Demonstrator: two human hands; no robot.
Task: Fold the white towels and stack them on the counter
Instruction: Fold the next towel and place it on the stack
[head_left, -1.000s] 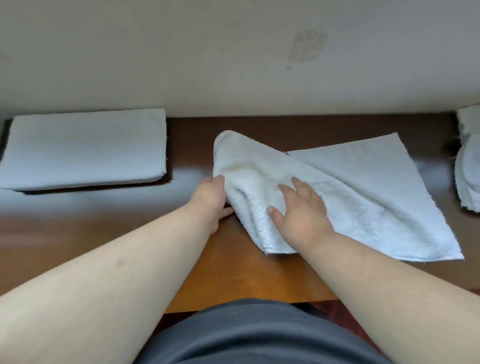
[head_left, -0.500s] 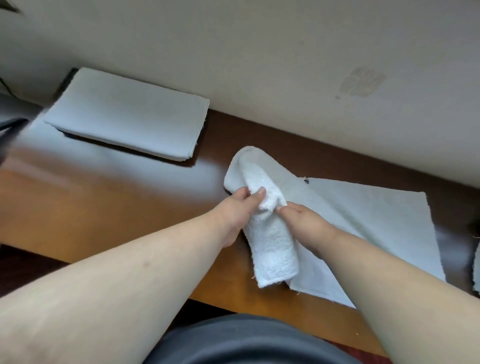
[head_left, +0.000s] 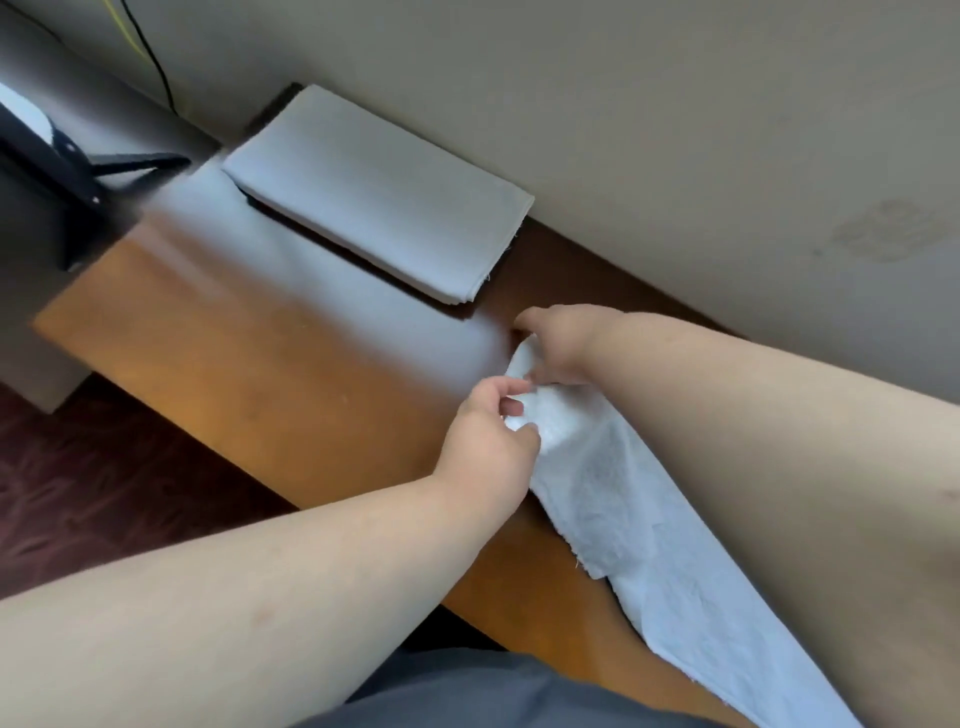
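Two hands pinch one end of the loose towel (head_left: 623, 499) at centre frame: our left hand (head_left: 488, 441) and right hand (head_left: 566, 343) grip its bunched edge, we judge to align corners. The folded stack (head_left: 379, 187) waits upper left on the tabletop (head_left: 234, 364).

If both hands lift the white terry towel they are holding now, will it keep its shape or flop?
Probably flop: the towel bunches softly where the left hand and right hand pinch it, and its far end drapes loosely along the counter. It looks light, since a fingertip grip raises its end. Its rough pile suggests it will not slip.
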